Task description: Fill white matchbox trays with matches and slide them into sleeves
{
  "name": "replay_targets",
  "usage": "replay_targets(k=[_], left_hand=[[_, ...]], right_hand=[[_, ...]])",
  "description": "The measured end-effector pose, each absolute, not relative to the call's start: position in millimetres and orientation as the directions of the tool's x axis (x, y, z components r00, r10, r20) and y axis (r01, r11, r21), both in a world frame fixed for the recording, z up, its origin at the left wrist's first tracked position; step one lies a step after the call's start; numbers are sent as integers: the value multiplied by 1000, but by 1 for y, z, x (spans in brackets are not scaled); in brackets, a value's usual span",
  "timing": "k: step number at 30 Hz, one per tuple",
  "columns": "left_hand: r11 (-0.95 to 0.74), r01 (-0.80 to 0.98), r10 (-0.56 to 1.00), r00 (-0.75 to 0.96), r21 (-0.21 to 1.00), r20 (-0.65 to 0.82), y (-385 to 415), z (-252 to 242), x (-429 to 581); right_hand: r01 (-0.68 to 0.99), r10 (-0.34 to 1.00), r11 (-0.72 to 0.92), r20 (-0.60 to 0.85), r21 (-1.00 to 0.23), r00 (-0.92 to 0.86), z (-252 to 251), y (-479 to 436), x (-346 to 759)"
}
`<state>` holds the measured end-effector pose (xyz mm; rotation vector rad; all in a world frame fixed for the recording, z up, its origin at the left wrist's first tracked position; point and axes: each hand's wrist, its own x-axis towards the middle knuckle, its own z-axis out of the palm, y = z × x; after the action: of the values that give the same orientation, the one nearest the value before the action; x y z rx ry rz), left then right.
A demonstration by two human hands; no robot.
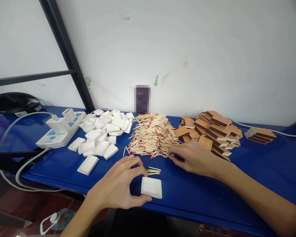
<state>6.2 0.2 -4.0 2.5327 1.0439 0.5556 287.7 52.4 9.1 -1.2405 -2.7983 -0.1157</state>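
Near the table's front edge, my left hand (119,184) curls around the left side of a white matchbox inner tray (151,188). Its thumb is at the near edge and its fingertips are by the far corner. The tray looks to have nothing in it. Just beyond it lie a few loose matches (154,171) with red heads, partly hidden by my left fingers. My right hand (196,158) reaches to the right edge of a large heap of matches (150,136). Thumb and index finger pinch at the match ends there; how many they hold is hidden.
Left of the heap lie many white trays (102,126); to its right are piled orange matchbox sleeves (209,128). A stack of sleeves (260,135) stands farther right. A power strip (61,130) with cables and a black rack post (66,56) are at left; a wall is behind.
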Motion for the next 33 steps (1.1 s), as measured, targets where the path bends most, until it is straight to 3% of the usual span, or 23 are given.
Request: replay_targets(k=[18, 33], left_hand=[[-693, 577, 700, 682, 432, 212, 2, -4, 7], [-666, 621, 743, 603, 414, 292, 5, 2, 4]], right_hand=[[785, 788, 616, 54, -71, -614, 3, 51, 282], [690, 818, 556, 159, -463, -553, -5, 30, 245]])
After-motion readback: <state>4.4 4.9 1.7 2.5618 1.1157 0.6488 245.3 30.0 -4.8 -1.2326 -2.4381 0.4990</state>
